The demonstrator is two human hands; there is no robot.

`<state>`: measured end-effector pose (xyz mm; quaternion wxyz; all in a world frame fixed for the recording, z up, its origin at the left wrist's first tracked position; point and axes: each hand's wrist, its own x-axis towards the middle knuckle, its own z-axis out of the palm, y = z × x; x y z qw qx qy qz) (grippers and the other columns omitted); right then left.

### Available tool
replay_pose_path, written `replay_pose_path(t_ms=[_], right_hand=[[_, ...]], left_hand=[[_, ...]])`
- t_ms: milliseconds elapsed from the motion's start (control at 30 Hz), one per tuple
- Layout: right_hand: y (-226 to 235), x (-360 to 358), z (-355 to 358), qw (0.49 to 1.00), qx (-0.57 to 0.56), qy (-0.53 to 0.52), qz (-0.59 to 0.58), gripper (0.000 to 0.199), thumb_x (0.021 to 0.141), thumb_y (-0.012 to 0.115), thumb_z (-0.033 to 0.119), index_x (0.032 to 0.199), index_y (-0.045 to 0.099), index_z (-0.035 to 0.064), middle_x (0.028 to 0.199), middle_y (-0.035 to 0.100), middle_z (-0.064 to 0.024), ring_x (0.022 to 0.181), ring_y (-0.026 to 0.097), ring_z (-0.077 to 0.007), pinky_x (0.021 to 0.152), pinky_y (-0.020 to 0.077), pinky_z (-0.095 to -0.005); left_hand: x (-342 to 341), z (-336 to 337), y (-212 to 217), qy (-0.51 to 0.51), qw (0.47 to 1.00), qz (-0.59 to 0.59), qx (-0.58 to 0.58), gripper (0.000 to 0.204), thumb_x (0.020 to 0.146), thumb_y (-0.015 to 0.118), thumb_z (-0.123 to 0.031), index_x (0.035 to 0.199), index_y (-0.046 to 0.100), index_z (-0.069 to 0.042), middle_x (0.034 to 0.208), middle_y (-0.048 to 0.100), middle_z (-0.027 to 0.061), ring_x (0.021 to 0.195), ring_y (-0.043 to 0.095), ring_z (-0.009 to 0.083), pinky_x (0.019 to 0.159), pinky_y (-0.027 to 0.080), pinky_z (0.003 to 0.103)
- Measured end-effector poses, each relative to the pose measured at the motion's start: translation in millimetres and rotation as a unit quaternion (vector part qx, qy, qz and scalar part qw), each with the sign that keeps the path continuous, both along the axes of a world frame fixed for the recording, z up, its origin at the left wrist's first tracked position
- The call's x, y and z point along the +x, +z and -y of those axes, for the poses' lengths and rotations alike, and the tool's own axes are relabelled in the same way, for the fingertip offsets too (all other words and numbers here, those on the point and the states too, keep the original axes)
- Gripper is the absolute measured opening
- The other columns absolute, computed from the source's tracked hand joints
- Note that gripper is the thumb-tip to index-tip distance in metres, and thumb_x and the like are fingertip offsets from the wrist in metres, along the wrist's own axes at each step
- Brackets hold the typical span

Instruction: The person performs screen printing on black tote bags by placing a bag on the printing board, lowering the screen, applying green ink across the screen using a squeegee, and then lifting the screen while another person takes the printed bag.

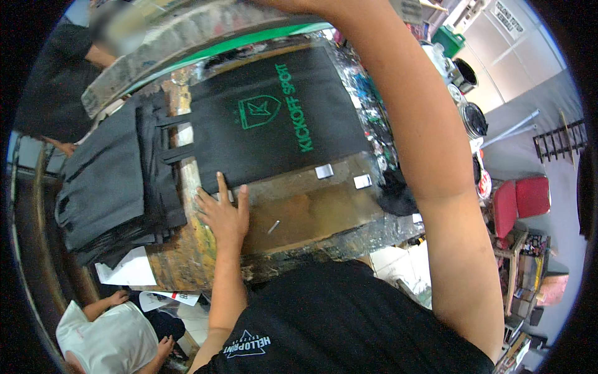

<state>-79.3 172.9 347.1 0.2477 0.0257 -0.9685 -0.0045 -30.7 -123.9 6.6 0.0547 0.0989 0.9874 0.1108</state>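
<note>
Black bag points its handles left, long axis crosswise; left hand's fingers spread.

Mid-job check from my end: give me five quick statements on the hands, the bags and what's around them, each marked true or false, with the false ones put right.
1. The print on the flat bag is green. True.
2. The left hand rests on the bag stack. False: its spread fingers are at the flat bag's near edge.
3. The stack lies left of the flat bag. True.
4. The right hand shows whole. False: the picture's top edge cuts it off.
5. The chair at the right is blue. False: it is red.
</note>
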Motion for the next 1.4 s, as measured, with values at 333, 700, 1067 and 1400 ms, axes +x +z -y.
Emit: replay_pose_path(t_ms=[333,700,1067,1400], right_hand=[[-14,-9,1,0.982,0.049,-0.019,-0.181,0.071,0.093,0.053,0.071,0.087,0.074,0.0032,0.081,0.073,-0.02,0.079,0.07,-0.0381,0.085,0.0451,-0.0536],[1,6,11,0.987,0.029,-0.035,-0.151,0.064,0.092,0.059,0.066,0.081,0.069,0.0034,0.08,0.071,-0.019,0.081,0.068,-0.038,0.091,0.0424,-0.0499],[-2,7,12,0.987,0.038,-0.036,-0.15,0.066,0.092,0.058,0.066,0.08,0.066,0.0023,0.08,0.069,-0.0224,0.082,0.066,-0.041,0.085,0.0418,-0.0491],[-15,-7,1,0.985,0.032,-0.006,-0.17,0.076,0.09,0.053,0.076,0.102,0.079,0.0056,0.09,0.075,-0.0219,0.09,0.072,-0.0384,0.086,0.0488,-0.0539]], left_hand=[[5,5,4,-0.016,0.999,-0.029,0.011,0.085,0.099,0.035,-0.076,0.163,0.033,-0.021,0.161,0.017,0.0427,0.152,0.012,0.0587,0.117,0.011,0.073],[7,6,-15,-0.027,0.993,-0.114,0.023,0.085,0.097,0.034,-0.078,0.162,0.037,-0.023,0.161,0.019,0.0416,0.152,0.013,0.0579,0.116,0.013,0.074],[12,12,-24,-0.026,0.988,-0.147,0.048,0.086,0.097,0.037,-0.077,0.162,0.038,-0.021,0.162,0.018,0.0416,0.152,0.013,0.0568,0.116,0.013,0.074],[7,15,-21,-0.035,0.992,-0.092,0.078,0.084,0.096,0.051,-0.07,0.161,0.038,-0.017,0.164,0.012,0.0388,0.153,0.008,0.0564,0.118,0.013,0.073]])
